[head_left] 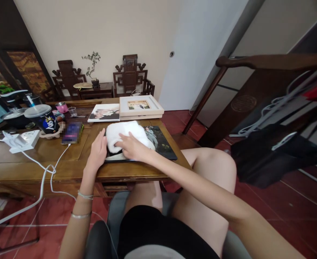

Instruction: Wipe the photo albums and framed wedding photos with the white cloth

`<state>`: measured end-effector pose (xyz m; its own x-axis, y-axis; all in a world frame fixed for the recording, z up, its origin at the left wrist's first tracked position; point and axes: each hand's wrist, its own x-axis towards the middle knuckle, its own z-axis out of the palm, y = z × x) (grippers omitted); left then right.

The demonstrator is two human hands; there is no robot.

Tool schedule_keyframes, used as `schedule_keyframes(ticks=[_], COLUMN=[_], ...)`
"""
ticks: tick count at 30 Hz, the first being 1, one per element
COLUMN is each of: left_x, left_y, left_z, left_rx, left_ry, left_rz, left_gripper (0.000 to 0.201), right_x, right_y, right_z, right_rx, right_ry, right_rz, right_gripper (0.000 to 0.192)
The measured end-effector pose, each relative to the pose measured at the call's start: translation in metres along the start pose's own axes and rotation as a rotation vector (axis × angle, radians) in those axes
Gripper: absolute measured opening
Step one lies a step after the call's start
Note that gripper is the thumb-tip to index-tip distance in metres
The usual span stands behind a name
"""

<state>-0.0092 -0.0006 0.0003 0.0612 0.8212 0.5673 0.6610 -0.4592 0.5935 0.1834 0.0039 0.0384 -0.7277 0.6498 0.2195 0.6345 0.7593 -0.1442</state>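
Note:
A dark photo panel (165, 145) lies flat near the table's front edge. On its left part rests a folded white cloth (128, 129), fluffy like a towel. My right hand (130, 145) presses on the cloth from the front, its fingers gripping the fabric. Against the panel's left edge stands my left hand (99, 147), fingers stretched out and together, holding nothing. Much of the picture is hidden beneath the cloth and my right hand.
Behind the panel lie a white-framed picture (154, 104) and a flat photo print (97, 117). To the left are a phone (72, 133) on a white cable, a lidded cup (46, 120) and a power strip (30, 138). A wooden chair (242, 93) stands on the right.

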Motion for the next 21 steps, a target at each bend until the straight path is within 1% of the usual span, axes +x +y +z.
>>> schedule_keyframes(ticks=[3, 5, 6, 8, 12, 14, 16, 19, 21], left_x=[-0.001, -0.001, -0.001, -0.002, -0.002, -0.002, -0.002, -0.001, -0.001], left_y=[0.005, 0.006, 0.006, 0.005, 0.002, -0.001, -0.004, -0.007, -0.008], left_z=[-0.003, -0.003, -0.002, -0.001, 0.003, 0.004, 0.005, 0.006, 0.006], left_rx=[-0.034, -0.030, -0.020, 0.013, 0.099, 0.136, 0.160, 0.176, 0.179], left_ry=[0.036, 0.030, 0.020, -0.019, -0.157, -0.194, -0.203, -0.207, -0.205], left_rz=[-0.029, -0.021, -0.015, 0.000, 0.047, 0.061, 0.065, 0.077, 0.085], left_gripper=[0.061, 0.061, 0.061, 0.059, 0.049, 0.045, 0.042, 0.041, 0.040], right_x=[-0.025, -0.044, -0.052, -0.067, -0.085, -0.085, -0.076, -0.048, -0.022], right_y=[-0.019, -0.022, -0.020, -0.013, 0.016, 0.033, 0.049, 0.062, 0.063], right_z=[-0.005, -0.011, -0.015, -0.022, -0.028, -0.027, -0.024, -0.017, -0.012], right_rx=[0.100, 0.177, 0.212, 0.263, 0.289, 0.272, 0.255, 0.256, 0.273], right_ry=[-0.053, -0.081, -0.087, -0.084, -0.009, 0.045, 0.083, 0.117, 0.138], right_rz=[-0.190, -0.277, -0.293, -0.273, -0.135, -0.071, -0.001, 0.144, 0.211], right_gripper=[0.051, 0.051, 0.052, 0.054, 0.050, 0.046, 0.045, 0.050, 0.053])
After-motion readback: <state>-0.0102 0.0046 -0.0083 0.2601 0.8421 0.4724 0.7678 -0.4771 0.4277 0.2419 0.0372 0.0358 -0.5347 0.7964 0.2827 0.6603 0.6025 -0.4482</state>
